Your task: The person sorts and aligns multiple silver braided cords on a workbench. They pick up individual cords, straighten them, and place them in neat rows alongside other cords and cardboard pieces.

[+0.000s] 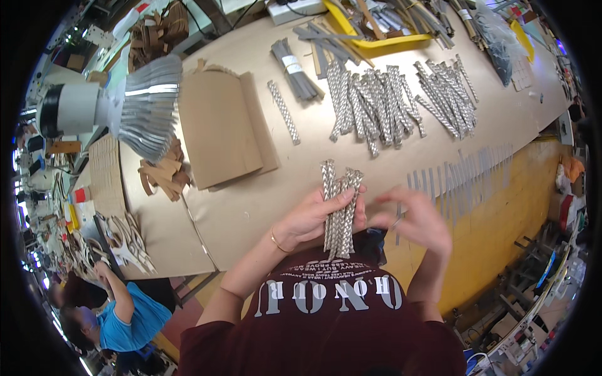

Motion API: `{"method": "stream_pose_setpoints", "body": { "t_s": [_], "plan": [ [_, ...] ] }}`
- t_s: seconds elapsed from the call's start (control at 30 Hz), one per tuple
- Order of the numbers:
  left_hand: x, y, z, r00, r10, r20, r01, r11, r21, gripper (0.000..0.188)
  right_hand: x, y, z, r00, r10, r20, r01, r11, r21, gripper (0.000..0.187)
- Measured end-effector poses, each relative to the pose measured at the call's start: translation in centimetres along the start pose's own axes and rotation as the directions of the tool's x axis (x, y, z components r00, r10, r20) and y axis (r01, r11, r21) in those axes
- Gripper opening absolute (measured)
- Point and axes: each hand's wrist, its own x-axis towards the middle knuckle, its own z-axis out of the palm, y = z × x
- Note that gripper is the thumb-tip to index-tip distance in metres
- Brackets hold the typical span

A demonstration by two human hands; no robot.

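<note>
Near the lower middle of the frame, the left hand [311,216] is gripping a bundle [339,210] of silver braided strips, fingers wrapped around its middle so the strips are standing roughly upright, their tops fanning slightly above the thumb and their lower ends hanging in front of the dark red shirt [326,313]; a thin bracelet [276,241] is circling that wrist. Just right of the bundle, the right hand [417,219] is blurring with motion, fingers loosely spread and apart from the bundle, and whether it is pinching anything I cannot tell. Above the hands, in the upper middle, a heap of braids [376,103] is lying spread across the brown table [263,200], with a second heap [448,94] just right of it and one single braid [284,111] lying alone to the left. Flat grey strips [464,178] are lining up in a row at the right, along the table edge. A tied grey bundle [295,75] is sitting near the top centre, below a yellow tray [376,41]. Brown card sheets [219,128] are lying at the left centre, and a lamp [119,106] with a ribbed silver head is hanging over the upper left. At the lower left, another person in a blue top [128,316] is bending over a bench
</note>
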Motion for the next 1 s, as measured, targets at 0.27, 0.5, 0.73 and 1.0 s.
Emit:
{"method": "stream_pose_setpoints", "body": {
  "t_s": [0.27,0.5,0.73,1.0],
  "plan": [
    [-1.1,-2.1,-0.8,0.994,-0.081,0.075,0.076,0.995,0.067,0.029,8.6,-1.6,0.6,0.853,-0.521,0.003,0.479,0.787,0.388,0.068],
    [-0.9,0.5,-1.1,0.996,0.068,0.065,-0.071,0.996,0.049,0.026,10.4,-3.0,1.7,0.938,-0.346,0.029,0.249,0.728,0.639,0.067],
    [0.6,6.1,0.6,0.904,0.426,-0.025,-0.41,0.882,0.232,0.027,7.2,-1.3,3.3,0.926,-0.349,-0.142,0.35,0.66,0.665,0.057],
    [1.2,7.2,1.9,0.898,0.426,-0.108,-0.431,0.902,-0.033,0.024,5.6,-4.3,3.9,0.985,-0.126,-0.12,0.174,0.732,0.659,0.048]
  ]
}}
